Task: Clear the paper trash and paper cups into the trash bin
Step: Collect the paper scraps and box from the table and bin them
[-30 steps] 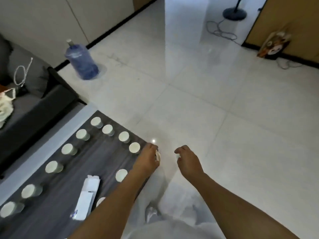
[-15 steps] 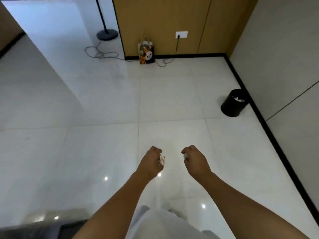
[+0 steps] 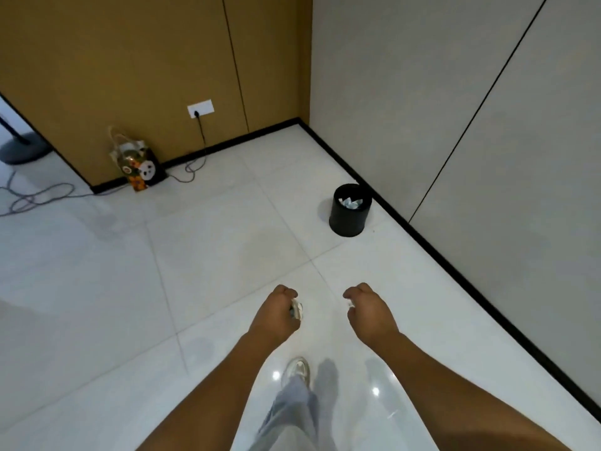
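Head camera, looking down at a glossy white tiled floor (image 3: 211, 255) in the corner of a room. Two bare forearms reach forward from the bottom edge. The left hand (image 3: 276, 315) is curled into a loose fist, gripping one small crumpled piece of white paper (image 3: 297, 310) that pokes out on its inner side. The right hand (image 3: 369, 312) is also curled, and a tiny white scrap (image 3: 350, 304) shows at its fingertips; what that scrap is cannot be told. The two hands are held apart, level with each other, above the floor.

One round black plastic trash bin (image 3: 349, 211) stands on the floor well ahead of the hands and to the right, near the black skirting of a grey panelled wall (image 3: 455, 92). White crumpled paper lies inside the bin.

Between the arms, one light-coloured shoe (image 3: 296, 369) and a grey trouser leg (image 3: 292, 415) are visible.

At the far left, one patterned gift bag with handles (image 3: 138, 166) leans against a mustard-brown wall (image 3: 130, 53). One white wall socket (image 3: 201, 108) has a dark cable plugged in. One dark round stand base (image 3: 22, 149) sits at the left edge.
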Motion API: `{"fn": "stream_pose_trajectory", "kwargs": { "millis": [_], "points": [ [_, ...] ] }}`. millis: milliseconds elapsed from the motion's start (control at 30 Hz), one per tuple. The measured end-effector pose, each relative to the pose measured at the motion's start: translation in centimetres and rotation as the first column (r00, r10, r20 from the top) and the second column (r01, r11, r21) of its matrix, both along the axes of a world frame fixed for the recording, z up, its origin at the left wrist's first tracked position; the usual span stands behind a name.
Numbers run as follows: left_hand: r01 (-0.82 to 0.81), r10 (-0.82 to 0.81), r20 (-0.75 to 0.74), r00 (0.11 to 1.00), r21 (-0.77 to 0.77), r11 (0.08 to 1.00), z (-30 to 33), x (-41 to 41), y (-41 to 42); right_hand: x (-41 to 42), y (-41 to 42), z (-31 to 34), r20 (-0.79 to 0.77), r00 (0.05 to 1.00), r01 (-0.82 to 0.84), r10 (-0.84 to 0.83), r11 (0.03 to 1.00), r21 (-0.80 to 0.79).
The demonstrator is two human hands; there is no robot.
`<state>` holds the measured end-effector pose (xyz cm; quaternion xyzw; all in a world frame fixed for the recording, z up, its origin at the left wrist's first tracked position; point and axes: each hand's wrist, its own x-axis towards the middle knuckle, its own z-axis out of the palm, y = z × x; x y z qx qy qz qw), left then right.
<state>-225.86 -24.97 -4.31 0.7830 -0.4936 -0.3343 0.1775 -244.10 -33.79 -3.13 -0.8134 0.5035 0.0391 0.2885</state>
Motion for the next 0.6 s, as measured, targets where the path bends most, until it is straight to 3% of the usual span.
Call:
{"fn": "stream_pose_trajectory", "kwargs": {
  "millis": [267, 600],
  "points": [
    [0.119, -0.119, 0.004, 0.993, 0.022, 0.993, 0.6, 6.3, -17.9, 4.9, -15.2, 1.0, 0.019, 0.989, 0.145, -0.145, 0.989, -0.005],
    [0.188, -0.188, 0.001, 0.982, 0.034, 0.982, -2.2, 7.5, -40.5, 4.9, -36.6, -2.2, 0.026, 0.973, 0.231, -0.231, 0.973, 0.014]
  ]
}}
